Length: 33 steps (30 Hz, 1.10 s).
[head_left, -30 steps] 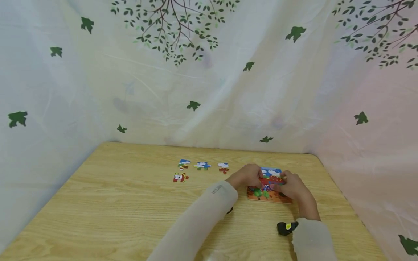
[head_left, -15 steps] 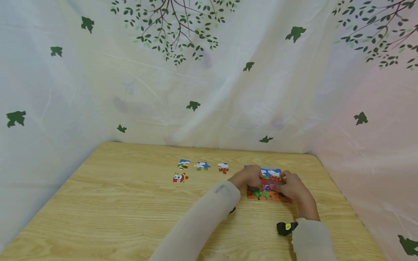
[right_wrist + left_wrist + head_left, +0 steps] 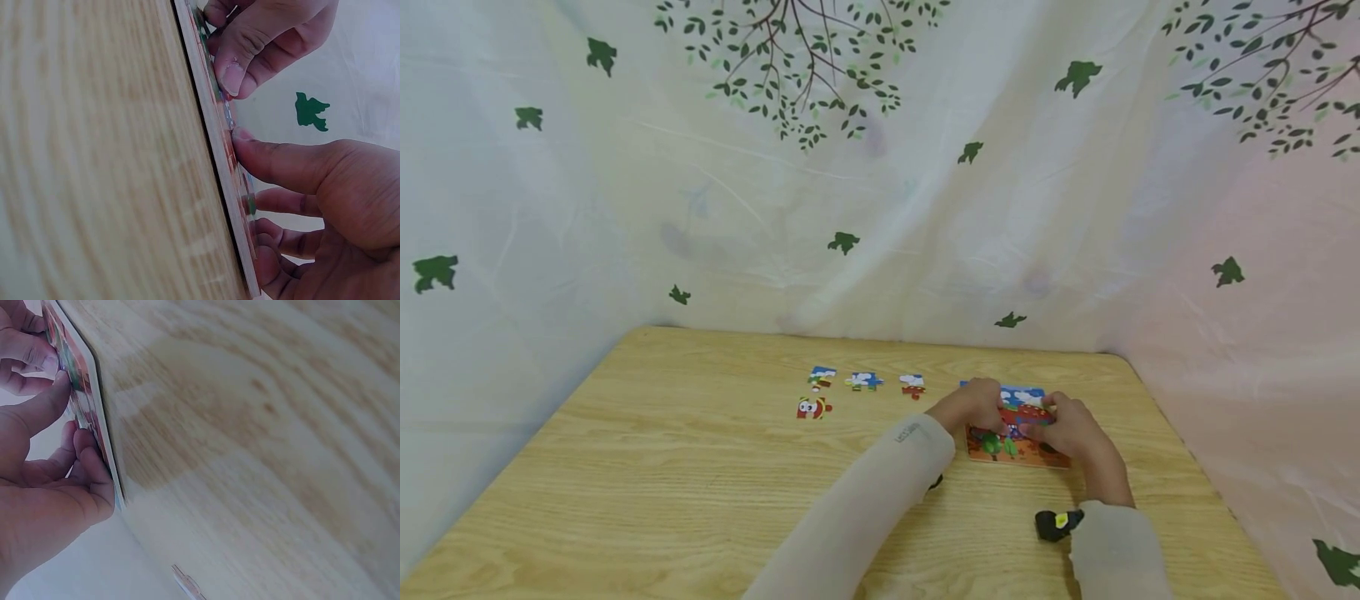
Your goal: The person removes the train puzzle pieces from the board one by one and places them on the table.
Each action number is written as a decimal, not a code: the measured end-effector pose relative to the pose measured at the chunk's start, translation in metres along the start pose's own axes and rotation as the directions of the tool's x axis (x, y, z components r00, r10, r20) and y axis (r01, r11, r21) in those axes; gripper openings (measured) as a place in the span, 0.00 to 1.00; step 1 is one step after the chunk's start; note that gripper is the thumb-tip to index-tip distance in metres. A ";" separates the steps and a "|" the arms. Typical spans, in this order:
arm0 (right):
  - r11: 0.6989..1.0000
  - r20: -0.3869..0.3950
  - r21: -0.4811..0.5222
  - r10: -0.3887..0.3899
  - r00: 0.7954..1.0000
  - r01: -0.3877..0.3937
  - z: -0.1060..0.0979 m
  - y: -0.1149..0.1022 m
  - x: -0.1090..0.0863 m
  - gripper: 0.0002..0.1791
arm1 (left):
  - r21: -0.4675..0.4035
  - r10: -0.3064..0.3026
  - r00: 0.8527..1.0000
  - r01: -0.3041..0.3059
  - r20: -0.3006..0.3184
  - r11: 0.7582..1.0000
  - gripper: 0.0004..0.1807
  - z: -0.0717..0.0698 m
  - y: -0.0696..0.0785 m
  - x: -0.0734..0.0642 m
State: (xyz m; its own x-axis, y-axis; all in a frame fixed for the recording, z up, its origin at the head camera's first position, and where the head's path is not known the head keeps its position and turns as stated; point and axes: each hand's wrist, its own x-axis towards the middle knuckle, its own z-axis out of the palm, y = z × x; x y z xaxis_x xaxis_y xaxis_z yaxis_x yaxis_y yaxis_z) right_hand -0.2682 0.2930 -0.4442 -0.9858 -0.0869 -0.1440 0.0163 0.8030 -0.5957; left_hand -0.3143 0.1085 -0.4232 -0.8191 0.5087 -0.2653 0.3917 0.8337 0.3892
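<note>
A colourful jigsaw puzzle board lies on the table, with blue sky along its far side and orange ground along its near side. My left hand reaches over its left part, thumb and fingers bent onto a red puzzle piece mid-board. From the other side my right hand pinches at the same area, its thumb close to the left thumb. Both wrist views show the fingertips right at the face of the board, low over the table. The fingers partly hide the piece's outline.
Several loose puzzle pieces lie left of the board: a red one with eyes, a blue one and a white and red one among them. The wooden table meets a leaf-patterned curtain at the back.
My left forearm and wrist have shifted slightly to the right, uncovering the board's far left corner. The right hand and the loose pieces stay in place.
</note>
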 end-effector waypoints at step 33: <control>1.000 0.003 0.031 0.000 1.000 0.000 -0.002 -0.002 -0.004 0.32 | 0.118 0.262 0.965 -0.258 -0.027 0.959 0.14 0.005 -0.017 0.007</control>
State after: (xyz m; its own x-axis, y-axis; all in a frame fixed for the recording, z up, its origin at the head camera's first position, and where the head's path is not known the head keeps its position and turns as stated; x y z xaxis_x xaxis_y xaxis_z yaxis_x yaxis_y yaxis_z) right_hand -0.2649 0.2931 -0.4405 -0.9852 -0.0884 -0.1467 0.0219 0.7845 -0.6198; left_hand -0.3247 0.0994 -0.4363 -0.6984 0.7038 -0.1303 0.6361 0.6937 0.3379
